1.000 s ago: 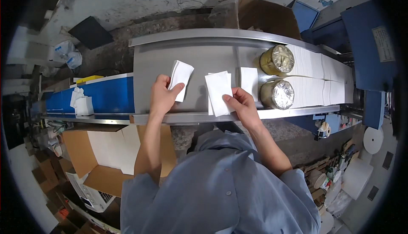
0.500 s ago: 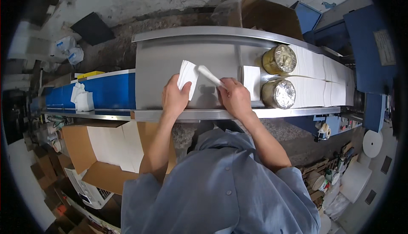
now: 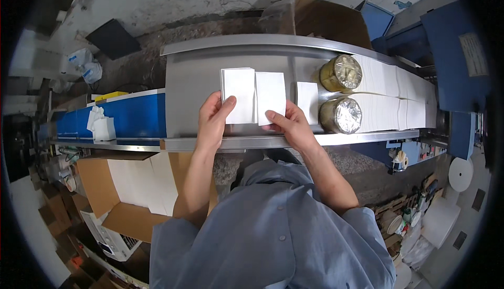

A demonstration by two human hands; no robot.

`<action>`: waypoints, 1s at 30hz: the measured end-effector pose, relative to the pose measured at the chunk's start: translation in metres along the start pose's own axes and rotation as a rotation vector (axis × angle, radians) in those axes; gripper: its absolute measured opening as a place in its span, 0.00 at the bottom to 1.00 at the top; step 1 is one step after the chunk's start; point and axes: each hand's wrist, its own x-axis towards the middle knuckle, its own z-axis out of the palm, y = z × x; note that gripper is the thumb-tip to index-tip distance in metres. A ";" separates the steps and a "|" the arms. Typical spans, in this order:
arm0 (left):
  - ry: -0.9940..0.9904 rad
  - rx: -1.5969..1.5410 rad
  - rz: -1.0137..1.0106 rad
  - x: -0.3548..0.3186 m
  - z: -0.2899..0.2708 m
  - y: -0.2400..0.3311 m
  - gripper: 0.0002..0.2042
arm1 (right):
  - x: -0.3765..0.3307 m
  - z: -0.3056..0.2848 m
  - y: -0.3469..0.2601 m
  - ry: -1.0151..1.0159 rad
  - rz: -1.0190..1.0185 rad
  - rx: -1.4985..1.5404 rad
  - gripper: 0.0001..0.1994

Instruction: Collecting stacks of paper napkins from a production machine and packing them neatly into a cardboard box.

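Observation:
My left hand point(image 3: 214, 121) grips a small stack of folded white paper napkins point(image 3: 239, 95), thumb on its front face. Beside it, my right hand point(image 3: 292, 126) pinches a second, thinner-looking batch of white napkins point(image 3: 270, 93) by its lower right corner. The two batches stand side by side, faces toward me, their inner edges almost meeting. Both are held above the grey metal tray point(image 3: 191, 94). Just right of my right hand, another short white stack point(image 3: 307, 102) lies on the tray. How many layers each hand holds is hard to make out.
Two foil-topped cylinders point(image 3: 348, 72) point(image 3: 347, 115) stand against long rows of white napkins point(image 3: 391, 111) on the right. Leftward are a blue surface point(image 3: 134, 113) and a small white pile point(image 3: 104, 127). An open cardboard box point(image 3: 134, 213) sits below left; a metal rail point(image 3: 241, 143) edges the tray.
The right hand's batch has turned from edge-on and slanted to upright and face-on, and moved beside the left one. The left stack has also turned its face toward me.

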 end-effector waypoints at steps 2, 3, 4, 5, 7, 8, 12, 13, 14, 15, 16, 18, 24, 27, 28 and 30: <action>-0.005 -0.023 0.002 -0.001 0.005 0.003 0.14 | 0.001 -0.001 0.002 -0.001 0.030 0.086 0.15; -0.006 -0.046 0.005 -0.002 0.006 0.004 0.14 | 0.001 -0.001 0.002 -0.005 0.057 0.173 0.15; -0.008 -0.047 0.005 -0.003 0.007 0.004 0.14 | 0.000 -0.002 0.002 -0.004 0.058 0.171 0.15; -0.014 -0.065 0.004 -0.003 0.007 0.004 0.14 | 0.000 -0.003 0.000 0.007 0.120 0.327 0.15; -0.023 -0.084 0.002 -0.004 0.010 0.006 0.14 | -0.002 -0.004 0.002 0.021 0.182 0.481 0.16; -0.022 -0.104 -0.004 -0.005 0.013 0.008 0.14 | -0.003 -0.002 0.007 0.033 0.166 0.430 0.16; -0.026 -0.139 -0.002 -0.006 0.013 0.007 0.14 | 0.000 -0.017 -0.016 0.014 0.426 0.879 0.16; -0.023 -0.140 0.000 -0.006 0.011 0.005 0.14 | 0.003 -0.022 -0.025 0.011 0.424 0.879 0.16; -0.023 -0.140 0.005 -0.005 0.006 0.002 0.14 | 0.006 -0.027 -0.033 0.018 0.517 0.973 0.16; -0.025 -0.141 0.009 -0.004 0.005 0.002 0.14 | 0.007 -0.029 -0.037 0.029 0.611 1.065 0.17; -0.026 -0.141 0.010 -0.004 0.004 0.002 0.14 | 0.007 -0.030 -0.036 0.029 0.610 1.065 0.17; 0.015 -0.154 0.005 -0.005 0.005 0.006 0.13 | 0.006 -0.031 -0.036 0.046 0.569 1.132 0.17; 0.024 -0.146 0.021 -0.003 0.002 0.000 0.13 | 0.003 -0.030 -0.031 0.033 0.493 1.234 0.17; 0.032 -0.139 0.010 -0.006 0.005 -0.002 0.13 | 0.004 -0.034 -0.036 -0.044 0.518 1.155 0.16; 0.034 -0.140 0.012 -0.007 0.008 -0.003 0.13 | 0.004 -0.035 -0.037 -0.046 0.517 1.154 0.16; 0.031 -0.119 0.051 -0.009 0.015 -0.004 0.14 | 0.005 -0.035 -0.040 -0.067 0.480 0.999 0.17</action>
